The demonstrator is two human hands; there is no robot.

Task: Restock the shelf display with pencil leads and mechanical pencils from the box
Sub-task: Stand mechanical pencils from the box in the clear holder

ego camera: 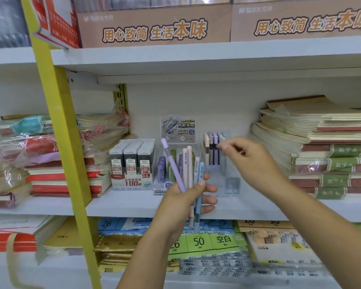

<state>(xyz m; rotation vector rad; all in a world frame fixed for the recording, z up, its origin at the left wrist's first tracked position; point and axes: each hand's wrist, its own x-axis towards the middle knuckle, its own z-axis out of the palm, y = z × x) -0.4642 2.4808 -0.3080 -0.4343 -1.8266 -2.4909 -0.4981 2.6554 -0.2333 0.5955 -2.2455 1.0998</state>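
My left hand (188,200) grips a bundle of several pastel mechanical pencils (189,170), purple, pink, white and blue, held upright in front of the middle shelf. My right hand (244,155) reaches toward a clear display holder (225,174) with several pencils (213,149) standing in its back rows; its fingertips are pinched at the top of a pencil there, and motion blur hides the contact. Left of the holder stand a purple and green lead display (165,170) and a box of black 0.5 lead cases (132,161).
Stacks of notebooks (321,147) fill the shelf at the right, and wrapped notebook packs (40,159) lie at the left. A yellow upright (58,122) crosses the left side. Brown display boxes (154,24) sit on the shelf above. Paper packs (206,243) lie below.
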